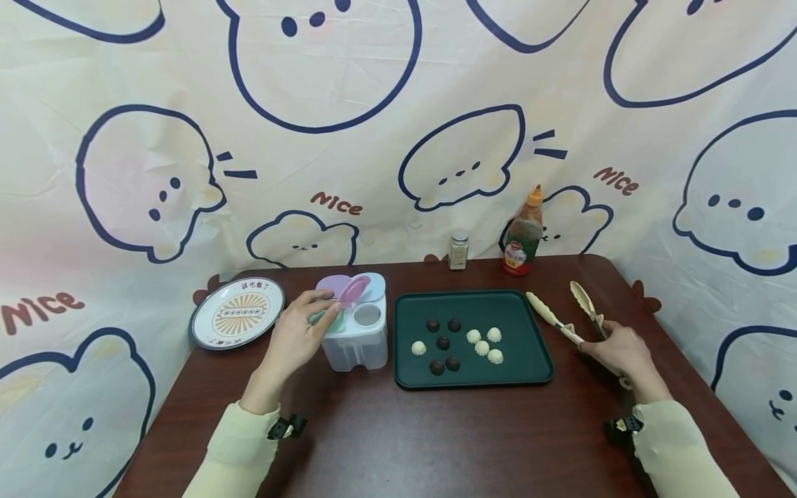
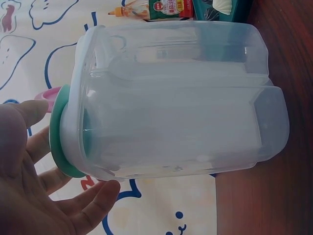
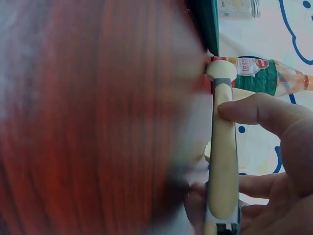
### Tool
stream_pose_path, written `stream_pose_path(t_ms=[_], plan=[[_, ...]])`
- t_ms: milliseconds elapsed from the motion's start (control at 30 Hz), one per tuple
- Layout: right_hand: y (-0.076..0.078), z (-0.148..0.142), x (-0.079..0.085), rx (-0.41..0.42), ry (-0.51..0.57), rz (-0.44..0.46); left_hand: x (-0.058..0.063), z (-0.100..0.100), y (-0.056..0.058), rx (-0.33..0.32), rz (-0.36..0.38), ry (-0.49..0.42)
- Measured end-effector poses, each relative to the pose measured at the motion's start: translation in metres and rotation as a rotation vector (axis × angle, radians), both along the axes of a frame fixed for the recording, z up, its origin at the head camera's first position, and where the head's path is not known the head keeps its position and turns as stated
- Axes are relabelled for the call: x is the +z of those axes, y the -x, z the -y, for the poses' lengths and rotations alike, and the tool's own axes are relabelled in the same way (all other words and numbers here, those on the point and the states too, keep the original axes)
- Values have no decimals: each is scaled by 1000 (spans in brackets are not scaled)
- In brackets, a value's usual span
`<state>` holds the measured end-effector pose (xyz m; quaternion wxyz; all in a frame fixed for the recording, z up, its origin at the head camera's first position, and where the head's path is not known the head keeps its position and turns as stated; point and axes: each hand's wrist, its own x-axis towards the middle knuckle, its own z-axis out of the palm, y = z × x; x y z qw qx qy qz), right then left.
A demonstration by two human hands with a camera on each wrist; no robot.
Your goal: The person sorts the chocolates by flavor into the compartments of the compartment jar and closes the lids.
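"The translucent, squarish plastic container with pastel lids (image 1: 356,351) stands on the reddish-brown wooden counter (image 1: 473,443), left of the flat, dark-green rectangular tray (image 1: 529,360). Your left grip (image 1: 300,328) appears to pinch its small, raised pink plastic lid (image 1: 353,290)."

"What could go wrong there?"

"You could drag or tip the container if you pull sideways, as no hand is seen bracing its base. Let go early and the lid might drop back over the round grey mouth (image 1: 367,315)."

"And the other side?"

"Your right grip (image 1: 623,356) holds the long cream-and-metal tongs (image 1: 551,315), their arms spread wide. One tip lies just beside the tray; swing it inward and you may knock the tray, rolling the small, round dark balls (image 1: 443,342) and ridged white balls (image 1: 482,348)."

"Do the views differ?"

"The head view gives you the mouth; the left wrist view hides it but shows the round green lid (image 2: 58,132) overhanging the side. The right wrist view shows your thumb (image 3: 244,108) on the tongs' beige panel, though not how far the tips part."
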<state>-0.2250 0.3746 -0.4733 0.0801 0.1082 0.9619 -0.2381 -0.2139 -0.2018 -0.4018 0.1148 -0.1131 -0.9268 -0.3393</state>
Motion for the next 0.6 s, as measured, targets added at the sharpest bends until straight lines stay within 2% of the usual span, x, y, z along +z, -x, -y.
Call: stream_pose_path(t_ms=[233, 400, 600], plan=[[3, 1, 0, -22, 50, 1, 0, 0, 1, 0, -1, 1], [4, 1, -4, -18, 25, -24, -1, 0, 1, 1, 1, 1], [4, 1, -5, -65, -26, -21, -2, 1, 1, 3, -5, -1]])
